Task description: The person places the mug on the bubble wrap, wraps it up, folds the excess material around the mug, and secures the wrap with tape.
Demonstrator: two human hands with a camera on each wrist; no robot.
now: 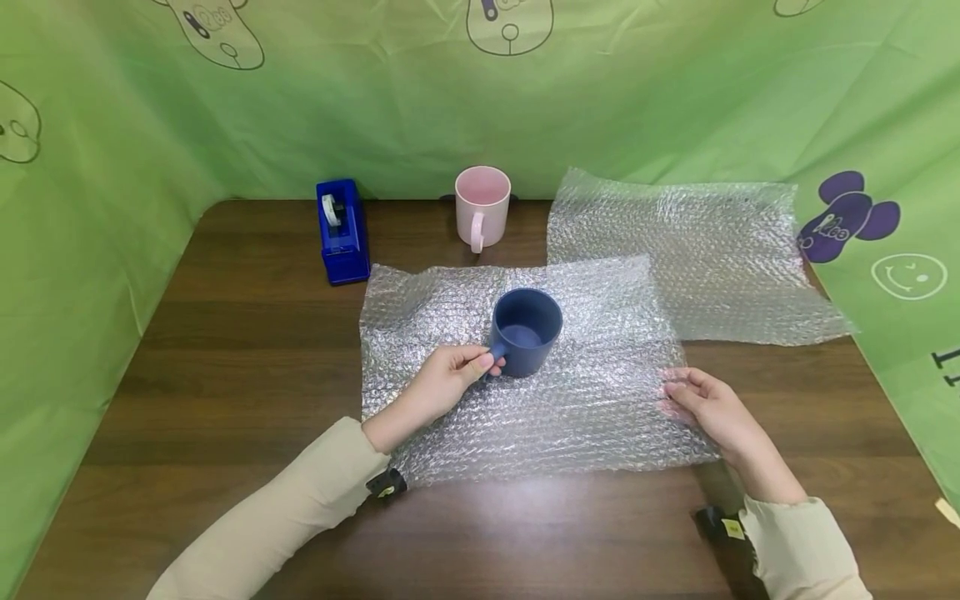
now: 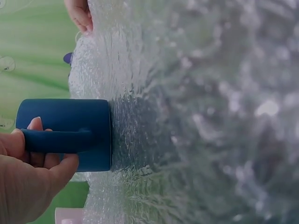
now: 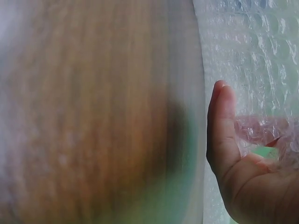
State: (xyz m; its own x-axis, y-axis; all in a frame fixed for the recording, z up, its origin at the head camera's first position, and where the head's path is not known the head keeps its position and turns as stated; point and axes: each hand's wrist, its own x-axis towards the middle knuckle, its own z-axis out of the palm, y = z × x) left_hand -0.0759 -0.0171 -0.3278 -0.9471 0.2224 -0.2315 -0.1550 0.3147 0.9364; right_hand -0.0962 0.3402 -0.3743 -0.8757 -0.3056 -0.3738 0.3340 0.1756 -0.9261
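A dark blue mug stands upright on the front sheet of bubble wrap. My left hand grips it by the handle; in the left wrist view, the thumb and fingers of the left hand close around that handle. At the sheet's right edge, my right hand holds the wrap between thumb and fingers. Up close in the right wrist view, the right hand has its thumb on the near side of the wrap, with fingers partly showing through from behind.
Behind the mug, a pink mug stands near the table's back edge. A blue tape dispenser with a roll sits at the back left. A second bubble wrap sheet lies at the back right, partly under the front one. Green cloth hangs behind the table.
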